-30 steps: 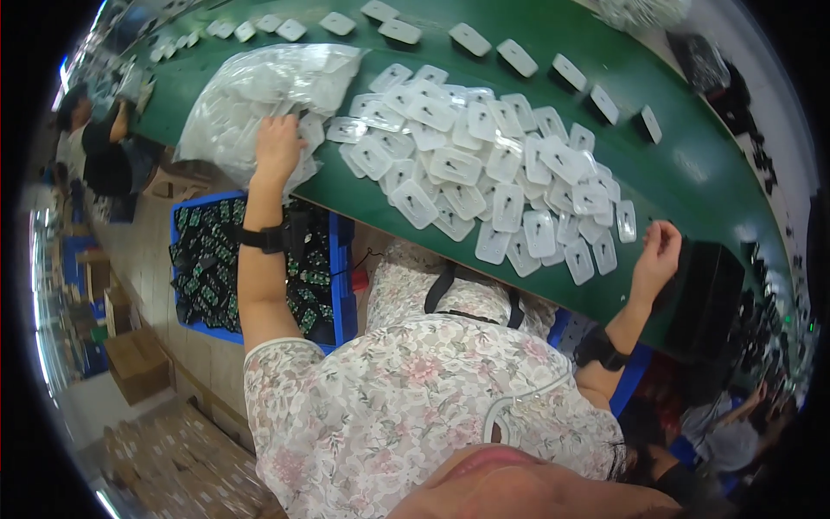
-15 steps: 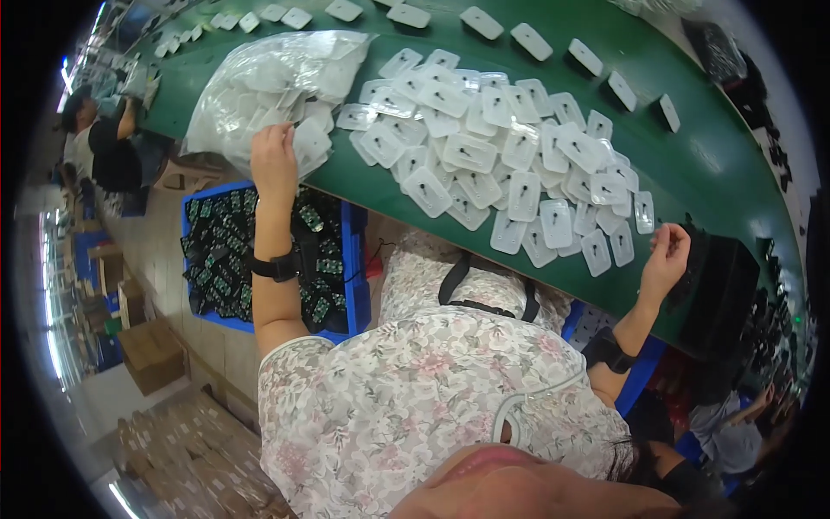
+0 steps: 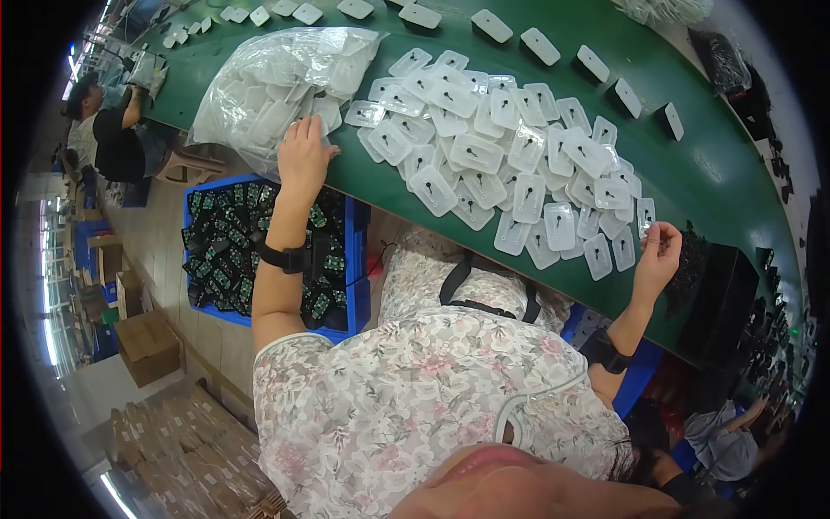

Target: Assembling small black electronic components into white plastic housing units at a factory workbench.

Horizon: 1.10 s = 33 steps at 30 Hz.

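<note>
My left hand (image 3: pixel 303 157) rests at the mouth of a clear plastic bag (image 3: pixel 251 73) filled with white plastic covers. Its fingers are stretched over the covers there, with the thumb apart. To the right, a heap of rounded rectangular white covers (image 3: pixel 475 154) is spread on the green table, many with a small dark piece on top. My right hand (image 3: pixel 657 264) is pinched closed at the lower end of a single white cover (image 3: pixel 646 214) at the heap's right edge. What sits between its fingertips is too small to make out.
Small dark parts (image 3: pixel 689 255) lie beside a black box (image 3: pixel 722 298) at the right. White-topped blocks (image 3: pixel 540 46) line the far side of the green table (image 3: pixel 389 190). A blue crate (image 3: pixel 353 259) of circuit boards stands below my left arm. Another person (image 3: pixel 117 138) sits far left.
My left hand has shifted right along the bag's mouth, and its fingers have straightened. My right hand has moved slightly left, up to the edge cover.
</note>
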{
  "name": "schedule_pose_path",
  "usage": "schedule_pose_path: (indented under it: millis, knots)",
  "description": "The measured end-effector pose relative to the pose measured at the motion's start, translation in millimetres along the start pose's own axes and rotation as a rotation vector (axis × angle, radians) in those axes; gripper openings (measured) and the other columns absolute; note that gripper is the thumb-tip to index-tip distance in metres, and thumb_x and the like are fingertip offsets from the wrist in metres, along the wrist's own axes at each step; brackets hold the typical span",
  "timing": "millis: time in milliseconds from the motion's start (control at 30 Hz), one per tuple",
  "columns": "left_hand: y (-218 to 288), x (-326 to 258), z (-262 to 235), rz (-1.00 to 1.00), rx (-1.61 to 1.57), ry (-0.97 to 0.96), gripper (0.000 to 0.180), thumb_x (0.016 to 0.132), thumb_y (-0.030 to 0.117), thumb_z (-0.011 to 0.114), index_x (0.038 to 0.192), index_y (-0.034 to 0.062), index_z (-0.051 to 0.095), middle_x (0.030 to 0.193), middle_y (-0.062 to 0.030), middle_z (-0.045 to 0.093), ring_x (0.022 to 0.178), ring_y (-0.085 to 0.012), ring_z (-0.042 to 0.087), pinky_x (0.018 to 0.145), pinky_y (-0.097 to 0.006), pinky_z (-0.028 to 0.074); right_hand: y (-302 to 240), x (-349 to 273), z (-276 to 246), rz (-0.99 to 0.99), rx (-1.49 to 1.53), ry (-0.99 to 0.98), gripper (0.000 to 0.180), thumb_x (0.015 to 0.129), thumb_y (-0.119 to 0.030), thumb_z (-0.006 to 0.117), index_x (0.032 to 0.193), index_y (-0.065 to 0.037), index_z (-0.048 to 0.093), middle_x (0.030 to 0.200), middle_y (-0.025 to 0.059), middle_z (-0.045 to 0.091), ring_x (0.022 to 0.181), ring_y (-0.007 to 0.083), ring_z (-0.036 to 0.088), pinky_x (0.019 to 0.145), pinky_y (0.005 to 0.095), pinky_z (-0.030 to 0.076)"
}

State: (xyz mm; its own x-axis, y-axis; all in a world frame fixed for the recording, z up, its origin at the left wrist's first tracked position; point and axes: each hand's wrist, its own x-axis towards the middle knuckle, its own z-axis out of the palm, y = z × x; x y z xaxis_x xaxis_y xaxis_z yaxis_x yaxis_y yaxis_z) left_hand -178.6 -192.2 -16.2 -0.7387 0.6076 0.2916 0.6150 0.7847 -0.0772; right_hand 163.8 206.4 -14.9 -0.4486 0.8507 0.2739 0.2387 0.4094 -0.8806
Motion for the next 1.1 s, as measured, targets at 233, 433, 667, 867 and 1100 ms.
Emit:
schedule_pose_path:
  millis: [233, 433, 667, 867, 1100]
  knots:
    - [13, 15, -19, -0.055, 0.058, 0.295, 0.032, 0.076, 0.005, 0.059, 0.107, 0.0072, 0.062, 0.115, -0.0213, 0.051, 0.104, -0.0362, 0.049, 0.091, -0.042, 0.038, -9, -7, 7, 0.064, 0.101, 0.033, 0.010, 0.088, -0.011, 0.057, 0.094, -0.002, 0.056, 0.076, -0.0022, 0.054, 0.064, 0.0031, 0.047, 0.057, 0.0161, 0.038]
    - [134, 9, -81, -0.071, -1.032, 0.093, 0.014, 0.083, 0.002, 0.057, 0.096, 0.0039, 0.063, 0.083, -0.0061, 0.057, 0.064, -0.0138, 0.055, 0.060, -0.026, 0.045, -70, -19, 53, -0.115, 0.327, -0.266, 0.006, 0.081, -0.002, 0.061, 0.086, -0.003, 0.057, 0.080, -0.0028, 0.052, 0.067, 0.0052, 0.044, 0.060, 0.0186, 0.035]
    - [232, 0, -65, -0.178, -1.857, -0.650, 0.014, 0.087, 0.002, 0.054, 0.098, -0.0056, 0.054, 0.081, -0.0108, 0.062, 0.069, -0.0153, 0.063, 0.065, -0.024, 0.049, -92, -34, 65, -0.263, 0.153, -0.386, 0.008, 0.076, -0.003, 0.066, 0.081, -0.003, 0.059, 0.076, 0.0012, 0.050, 0.064, 0.0098, 0.044, 0.060, 0.0215, 0.035]
    - [245, -5, -56, -0.193, -1.916, -0.708, 0.015, 0.088, 0.003, 0.053, 0.099, -0.0063, 0.053, 0.084, -0.0123, 0.063, 0.073, -0.0168, 0.064, 0.069, -0.025, 0.051, -83, -39, 63, -0.279, 0.087, -0.359, 0.010, 0.074, -0.007, 0.068, 0.079, -0.004, 0.060, 0.074, 0.0016, 0.052, 0.062, 0.0116, 0.046, 0.056, 0.0249, 0.036]
    - [253, -12, -50, -0.177, -1.937, -0.649, 0.013, 0.088, 0.002, 0.052, 0.099, -0.0053, 0.053, 0.082, -0.0104, 0.063, 0.073, -0.0150, 0.063, 0.069, -0.025, 0.051, -79, -37, 67, -0.526, -0.067, -0.256, 0.013, 0.070, -0.009, 0.070, 0.075, -0.007, 0.059, 0.070, 0.0032, 0.052, 0.058, 0.0192, 0.048, 0.057, 0.0310, 0.036]
